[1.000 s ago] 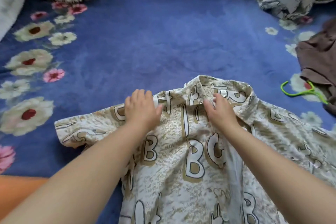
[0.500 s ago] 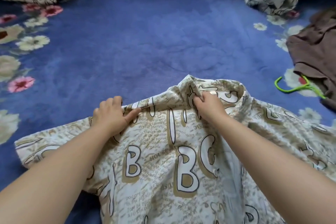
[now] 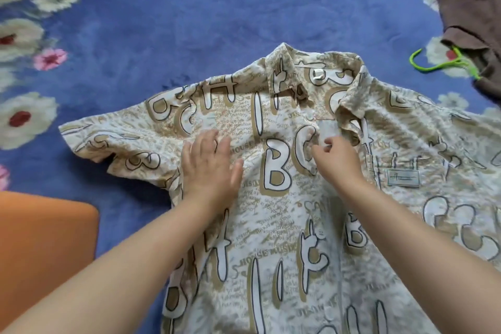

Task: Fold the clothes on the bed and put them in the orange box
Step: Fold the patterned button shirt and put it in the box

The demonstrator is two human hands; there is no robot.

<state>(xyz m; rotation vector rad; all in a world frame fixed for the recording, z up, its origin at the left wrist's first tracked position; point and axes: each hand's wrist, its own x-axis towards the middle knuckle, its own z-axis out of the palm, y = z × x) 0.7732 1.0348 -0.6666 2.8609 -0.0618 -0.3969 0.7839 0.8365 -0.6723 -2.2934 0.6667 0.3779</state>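
Head view, one item: printed shirt (image 3: pixel 284 198), cream and tan with large lettering, spread front-up on the blue floral bedcover (image 3: pixel 189 22), filling the centre and lower right of the frame. Collar now lies free at upper centre; both hands have dropped from it to the chest. Left hand (image 3: pixel 210 168): fingers straight, palm flat on the cloth left of the placket, where half a second ago it gripped the shoulder. Right hand (image 3: pixel 336 160): fingers curled, pinching the placket edge below the collar. Left sleeve now spread flat at centre left. Orange box (image 3: pixel 40 247): lower left, just beside the shirt, newly in frame. Brown garment (image 3: pixel 471 13) and green hanger (image 3: pixel 444 64): upper right, apart from the shirt.
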